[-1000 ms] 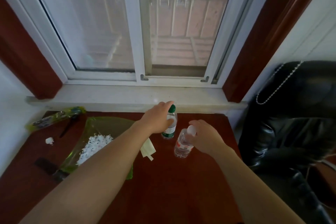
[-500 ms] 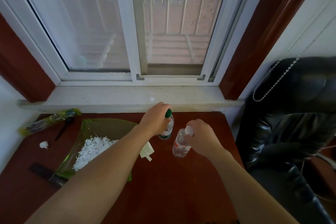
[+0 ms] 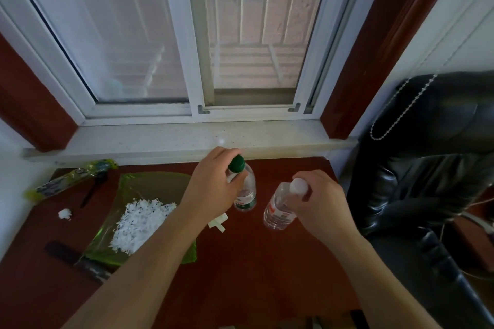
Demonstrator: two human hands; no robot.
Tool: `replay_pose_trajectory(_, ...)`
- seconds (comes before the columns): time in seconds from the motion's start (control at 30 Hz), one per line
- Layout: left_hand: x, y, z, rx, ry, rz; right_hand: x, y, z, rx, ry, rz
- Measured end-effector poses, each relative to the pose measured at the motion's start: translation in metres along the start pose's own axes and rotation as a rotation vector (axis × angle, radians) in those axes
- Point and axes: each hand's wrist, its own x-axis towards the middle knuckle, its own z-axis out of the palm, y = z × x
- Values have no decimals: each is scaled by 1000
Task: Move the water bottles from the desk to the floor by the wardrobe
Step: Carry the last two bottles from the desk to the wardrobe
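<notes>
On desk under window: dark red-brown wooden desk (image 3: 254, 262) butts against pale stone sill (image 3: 160, 139) of white-framed sliding window (image 3: 192, 35). Red-brown wood trim either side of the window. Black leather chair (image 3: 427, 168) stands right of desk, white bead chain (image 3: 401, 104) hanging over its back.

Desk left half: translucent green plastic sheet (image 3: 149, 184) carrying a pile of white shreds (image 3: 141, 222). Yellow-green wrapper (image 3: 72, 179) at far-left corner, small white crumpled scrap (image 3: 65, 213) near it.

Task items, both at desk's far middle, near each other but apart:
- clear plastic bottle with green cap (image 3: 247, 189), upright, base on desk. Left hand (image 3: 211, 189) wraps fingers and thumb round its neck just below the cap.
- clear plastic bottle with white cap and red label (image 3: 276, 211), tilted, cap leaning right. Right hand (image 3: 318, 203) curls round its neck and cap from the right. Can't tell if its base touches desk.

Delta vs 1 s ago: left hand sat more over the green cap; now lower, cap sticks out above the fingers. Right hand grip unchanged. Both bottles in about the same spots on desk. Clutter unmoved.
</notes>
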Motion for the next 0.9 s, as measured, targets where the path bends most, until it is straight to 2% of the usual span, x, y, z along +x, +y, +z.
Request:
replay_pose_trajectory(0.3, -32, 23, -32, -14, -25, 103, -44, -24, -50, 10, 142, 47)
replay_pose_trajectory(0.53, -49, 52, -36, -48, -108, 177, -91, -24, -79, 13, 252, 115)
replay_pose_trajectory(0.9, -94, 151, -9, -141, -239, 359, -213, 3, -140, -55, 408, 255)
